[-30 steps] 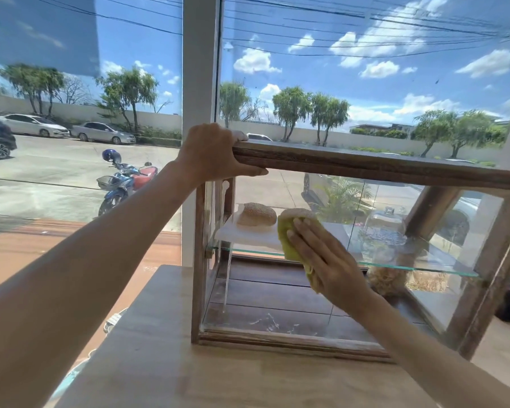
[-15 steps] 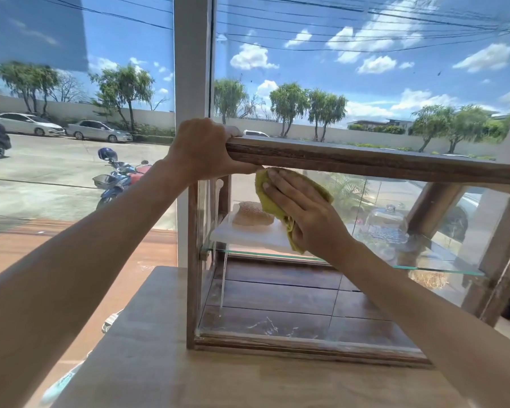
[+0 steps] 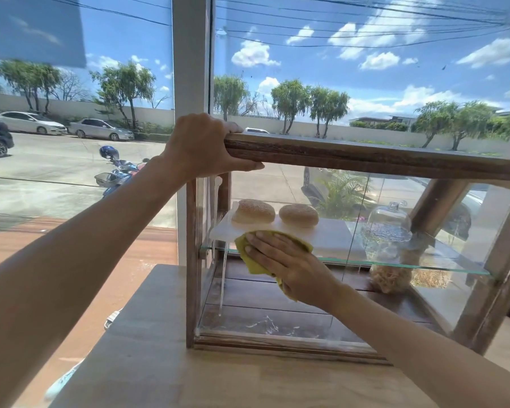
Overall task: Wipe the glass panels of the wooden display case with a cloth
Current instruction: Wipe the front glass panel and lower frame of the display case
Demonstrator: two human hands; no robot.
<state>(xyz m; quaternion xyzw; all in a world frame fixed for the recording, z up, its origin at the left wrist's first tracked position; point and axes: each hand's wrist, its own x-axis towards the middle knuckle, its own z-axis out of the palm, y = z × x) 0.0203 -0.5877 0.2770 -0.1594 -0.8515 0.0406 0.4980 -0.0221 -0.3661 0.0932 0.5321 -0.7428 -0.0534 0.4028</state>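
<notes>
A wooden display case point(image 3: 365, 160) with glass panels stands on a pale wooden counter point(image 3: 159, 363). My left hand point(image 3: 202, 145) grips the case's top left corner, fingers over the top rail and thumb under it. My right hand point(image 3: 283, 260) presses flat on a yellow-green cloth point(image 3: 249, 254) against the front glass panel point(image 3: 277, 316), at mid height on the left side. Most of the cloth is hidden under the palm.
Inside the case, two sesame buns point(image 3: 253, 212) sit on a white board point(image 3: 330, 238) on a glass shelf point(image 3: 409, 265), beside a glass dome point(image 3: 386, 222). Behind the case are a white window post point(image 3: 190, 69) and a window onto a street.
My right hand slid the cloth up to just under the top rail, then back down to mid height of the front glass. My left hand stayed on the top corner.
</notes>
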